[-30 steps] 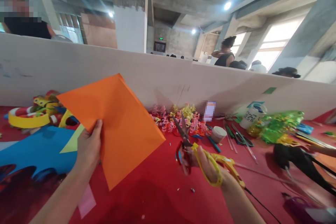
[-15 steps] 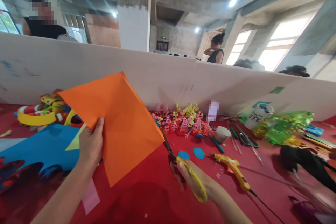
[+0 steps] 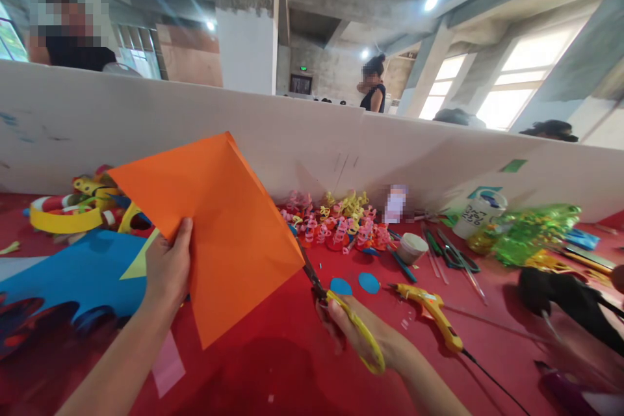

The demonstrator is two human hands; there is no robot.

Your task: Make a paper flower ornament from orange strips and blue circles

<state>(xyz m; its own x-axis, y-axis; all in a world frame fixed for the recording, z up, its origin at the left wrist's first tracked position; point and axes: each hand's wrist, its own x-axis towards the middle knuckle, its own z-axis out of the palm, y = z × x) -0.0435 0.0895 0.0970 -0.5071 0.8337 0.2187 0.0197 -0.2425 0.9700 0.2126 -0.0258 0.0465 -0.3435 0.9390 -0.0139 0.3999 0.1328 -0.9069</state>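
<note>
My left hand (image 3: pixel 169 266) pinches a sheet of orange paper (image 3: pixel 234 227) by its lower left side, thumb on the front, and holds it up above the red tabletop (image 3: pixel 273 364). My right hand (image 3: pixel 355 325) is wrapped round the yellow handles of a pair of scissors (image 3: pixel 368 344). Their dark blades meet the sheet at its right corner and are partly hidden behind it. A narrow strip along the sheet's upper right edge stands at an angle to the rest. Two blue paper discs (image 3: pixel 369 283) lie just beyond the scissors.
A yellow glue gun (image 3: pixel 431 312) with a black cord lies to the right. Pink and yellow curled paper pieces (image 3: pixel 341 227) sit by the white partition (image 3: pixel 312 143). Scalloped blue paper (image 3: pixel 92 273) is at the left. A small white tub (image 3: pixel 412 248) stands near pens. People are beyond the partition.
Both hands, the orange paper and the scissors stay almost exactly where they were. Beyond the partition, the person at the right has moved left, and the one at the far left has shifted slightly left.
</note>
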